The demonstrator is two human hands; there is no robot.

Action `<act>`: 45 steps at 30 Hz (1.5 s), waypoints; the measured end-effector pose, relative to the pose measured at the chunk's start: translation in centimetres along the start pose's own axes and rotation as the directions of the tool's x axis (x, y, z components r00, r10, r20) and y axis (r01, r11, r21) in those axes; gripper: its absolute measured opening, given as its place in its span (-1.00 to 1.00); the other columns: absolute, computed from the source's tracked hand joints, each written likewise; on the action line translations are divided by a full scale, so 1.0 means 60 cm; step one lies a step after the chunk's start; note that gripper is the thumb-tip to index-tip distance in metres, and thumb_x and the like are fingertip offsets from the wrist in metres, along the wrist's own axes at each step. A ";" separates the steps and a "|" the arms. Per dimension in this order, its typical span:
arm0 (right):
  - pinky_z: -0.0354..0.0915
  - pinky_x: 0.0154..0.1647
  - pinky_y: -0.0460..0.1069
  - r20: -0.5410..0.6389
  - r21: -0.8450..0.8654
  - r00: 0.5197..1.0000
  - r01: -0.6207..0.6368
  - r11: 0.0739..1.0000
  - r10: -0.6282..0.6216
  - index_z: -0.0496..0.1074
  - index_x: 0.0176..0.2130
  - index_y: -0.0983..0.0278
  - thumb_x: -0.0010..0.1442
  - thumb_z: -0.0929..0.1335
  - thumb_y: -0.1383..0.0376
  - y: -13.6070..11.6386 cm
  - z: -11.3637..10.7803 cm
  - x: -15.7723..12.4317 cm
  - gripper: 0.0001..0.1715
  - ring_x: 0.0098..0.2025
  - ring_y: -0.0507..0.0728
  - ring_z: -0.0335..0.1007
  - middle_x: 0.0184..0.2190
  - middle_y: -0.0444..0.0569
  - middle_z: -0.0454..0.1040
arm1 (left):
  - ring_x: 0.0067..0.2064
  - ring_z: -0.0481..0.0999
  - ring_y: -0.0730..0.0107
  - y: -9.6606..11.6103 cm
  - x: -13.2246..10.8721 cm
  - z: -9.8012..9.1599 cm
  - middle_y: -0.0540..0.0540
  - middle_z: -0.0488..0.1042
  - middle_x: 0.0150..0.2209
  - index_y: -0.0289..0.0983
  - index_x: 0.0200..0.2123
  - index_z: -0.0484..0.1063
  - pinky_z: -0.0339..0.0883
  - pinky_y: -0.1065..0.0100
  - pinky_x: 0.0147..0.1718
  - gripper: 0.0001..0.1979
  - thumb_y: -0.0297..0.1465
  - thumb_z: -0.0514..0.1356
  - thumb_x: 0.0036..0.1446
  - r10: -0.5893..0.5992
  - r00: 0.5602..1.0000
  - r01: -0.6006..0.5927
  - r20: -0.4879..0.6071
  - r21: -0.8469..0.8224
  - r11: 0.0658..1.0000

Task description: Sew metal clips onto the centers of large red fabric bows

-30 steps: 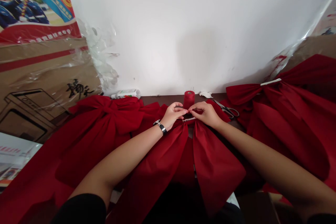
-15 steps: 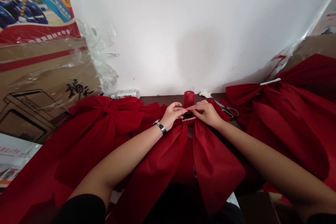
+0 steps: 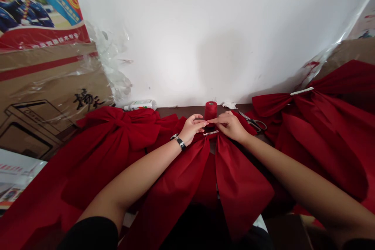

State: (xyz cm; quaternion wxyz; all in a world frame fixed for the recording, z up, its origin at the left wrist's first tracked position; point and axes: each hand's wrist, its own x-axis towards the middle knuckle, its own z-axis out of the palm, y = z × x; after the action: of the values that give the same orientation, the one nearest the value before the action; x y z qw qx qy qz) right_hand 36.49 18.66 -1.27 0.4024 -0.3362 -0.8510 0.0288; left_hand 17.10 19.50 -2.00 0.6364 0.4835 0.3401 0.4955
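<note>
My left hand (image 3: 192, 128) and my right hand (image 3: 230, 126) meet fingertip to fingertip just in front of a red thread spool (image 3: 211, 110). The fingers of each are pinched; anything between them is too small to make out. Right below my hands lies a metal safety pin (image 3: 211, 133) at the top of a red fabric bow (image 3: 244, 181), whose two tails hang toward me. Thin needles (image 3: 215, 99) appear to stand up at the top of the spool. Scissors (image 3: 255, 123) with grey and black handles lie to the right of my right hand.
Another red bow (image 3: 117, 123) lies at the left and a further red bow (image 3: 325, 121) with a white strip at the right. A white bottle (image 3: 142, 104) and crumpled tissue (image 3: 229, 105) sit along the wall. A cardboard box (image 3: 52, 97) stands far left.
My right index finger has shifted very slightly against my left fingertips. Everything else looks the same.
</note>
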 end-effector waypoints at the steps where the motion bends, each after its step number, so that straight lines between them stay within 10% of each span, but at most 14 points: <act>1: 0.04 -0.23 0.03 0.005 -0.003 1.000 0.007 1.000 -0.007 0.57 -0.17 0.20 0.15 0.23 0.50 -0.001 0.000 0.000 -0.59 -0.50 0.02 0.31 -0.53 -0.10 0.53 | -0.44 0.46 0.56 0.000 0.000 0.000 -0.02 0.54 -0.42 -0.31 -0.26 0.29 0.26 0.52 -0.49 -0.55 -0.43 0.40 -0.24 -0.001 1.000 0.001 -0.001 -0.003 1.000; 20: 0.07 -0.18 0.05 -0.051 -0.023 0.987 -0.156 0.987 0.155 0.51 -0.28 0.24 0.22 0.32 0.22 0.011 -0.001 0.003 -0.81 -0.53 0.04 0.22 -0.65 -0.18 0.32 | -0.38 0.50 0.50 -0.002 -0.001 0.001 -0.07 0.55 -0.38 -0.30 -0.25 0.28 0.29 0.50 -0.47 -0.60 -0.44 0.37 -0.16 0.000 1.000 -0.002 0.030 0.093 0.996; 34: 0.14 -0.13 0.08 -0.110 0.003 0.982 -0.157 0.988 0.156 0.52 -0.32 0.20 0.22 0.32 0.23 0.011 0.001 0.000 -0.82 -0.44 0.07 0.32 -0.38 -0.10 0.57 | -0.49 0.37 0.60 -0.006 -0.005 0.004 -0.04 0.45 -0.35 -0.32 -0.24 0.39 0.25 0.49 -0.50 -0.81 -0.44 0.21 0.02 0.119 0.986 -0.153 0.118 0.339 0.928; 45: 0.16 -0.11 0.09 -0.052 0.055 0.991 -0.118 0.992 0.120 0.52 -0.31 0.21 0.24 0.31 0.22 -0.001 -0.003 -0.001 -0.80 -0.34 0.11 0.38 -0.35 -0.07 0.58 | -0.56 0.23 0.63 -0.004 -0.010 0.010 0.05 0.33 -0.39 -0.22 -0.13 0.36 0.12 0.51 -0.57 -0.59 -0.24 0.33 -0.05 0.212 0.972 -0.235 0.104 0.377 0.896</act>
State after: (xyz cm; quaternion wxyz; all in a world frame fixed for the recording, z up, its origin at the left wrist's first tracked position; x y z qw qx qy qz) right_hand 36.59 18.55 -1.15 0.4319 -0.3766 -0.8169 0.0654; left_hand 17.54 18.74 -2.10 0.4774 0.6499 0.3540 0.4737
